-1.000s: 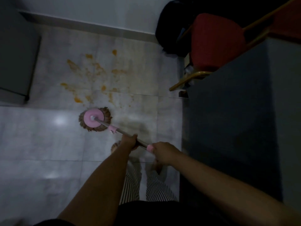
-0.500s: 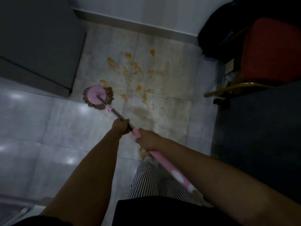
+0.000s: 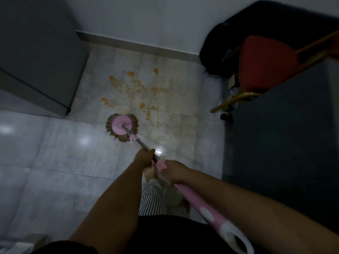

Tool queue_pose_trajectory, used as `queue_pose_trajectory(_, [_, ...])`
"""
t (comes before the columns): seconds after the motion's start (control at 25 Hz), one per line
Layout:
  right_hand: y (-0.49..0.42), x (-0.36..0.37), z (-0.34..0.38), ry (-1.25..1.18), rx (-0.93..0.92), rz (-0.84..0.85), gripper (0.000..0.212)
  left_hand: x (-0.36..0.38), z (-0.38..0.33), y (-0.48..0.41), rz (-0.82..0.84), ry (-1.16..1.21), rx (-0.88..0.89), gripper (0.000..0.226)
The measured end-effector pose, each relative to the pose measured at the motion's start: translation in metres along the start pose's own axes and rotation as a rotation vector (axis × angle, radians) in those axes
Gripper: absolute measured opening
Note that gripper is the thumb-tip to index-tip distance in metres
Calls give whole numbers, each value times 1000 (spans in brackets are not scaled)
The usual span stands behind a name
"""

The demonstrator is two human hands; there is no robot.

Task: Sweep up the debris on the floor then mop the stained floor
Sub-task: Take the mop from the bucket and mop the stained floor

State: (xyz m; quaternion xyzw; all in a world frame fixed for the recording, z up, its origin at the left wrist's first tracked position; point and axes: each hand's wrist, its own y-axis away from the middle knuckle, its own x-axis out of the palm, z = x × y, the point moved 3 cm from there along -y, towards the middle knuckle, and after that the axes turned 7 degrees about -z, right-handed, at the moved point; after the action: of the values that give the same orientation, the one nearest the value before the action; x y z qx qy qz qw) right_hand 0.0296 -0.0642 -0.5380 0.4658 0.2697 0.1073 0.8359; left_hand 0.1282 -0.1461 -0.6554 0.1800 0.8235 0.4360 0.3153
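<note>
A: Status on mop (image 3: 122, 127)?

B: Head flat on tile floor (image 3: 55, 153), at near-left edge of orange stain (image 3: 135, 88). Brown fringe around pink disc. Sits just below the tile joint, a little nearer than half a second ago, when it lay up by the corner of the grey cabinet (image 3: 40, 52). One second ago: also below the stain, closer to the feet.

A: Hands?

B: Left hand (image 3: 145, 157) clenched around the metal part of the shaft, just above the pink grip. Right hand (image 3: 174, 171) wrapped around the pink grip right behind it. Hands nearly touching. Same grasp order as in both earlier frames. Pink and white handle end runs back past the right forearm to bottom edge of view.

A: Stain?

B: Orange blobs and smears spread over several tiles between mop head and wall. Pale brownish film to the right of the head, wet glare spot just beyond the left hand. Blobs look unchanged versus earlier frames.

A: Surroundings?

B: Grey cabinet at left, dark counter (image 3: 284, 143) at right, red chair (image 3: 266, 63) with a gold frame behind it, black bag (image 3: 220, 48) against the wall. Striped trousers (image 3: 152, 198) and a bare foot below the hands.
</note>
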Motion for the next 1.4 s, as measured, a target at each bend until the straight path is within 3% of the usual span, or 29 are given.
queue_pose_trajectory(0.08, [30,3,-27,-75,78,-6,29,28,13,22,-14,-105,83,48])
queue_pose_trajectory(0.24, [69,8,-75,8,132,-54,35,81,30,54,84,-152,130,51])
queue_pose_trajectory(0.48, [63,9,-81,42,167,-47,31,86,31,51,105,-166,142,31])
queue_pose_trajectory(0.72, [-8,-7,4,-101,170,-87,39,4,-6,-16,-40,-203,189,29])
queue_pose_trajectory(0.88, [-91,-20,113,-164,92,-59,25,-96,-49,-99,-120,-141,159,42])
queue_pose_trajectory(1.12, [-202,-54,254,-346,134,-72,39,-223,-115,-215,-272,-109,123,51])
queue_pose_trajectory(1.24, [-225,-67,277,-430,175,-49,37,-242,-135,-235,-285,-96,143,48])
queue_pose_trajectory(1.4, [-218,-63,259,-269,152,-57,39,-227,-129,-225,-239,-131,129,46])
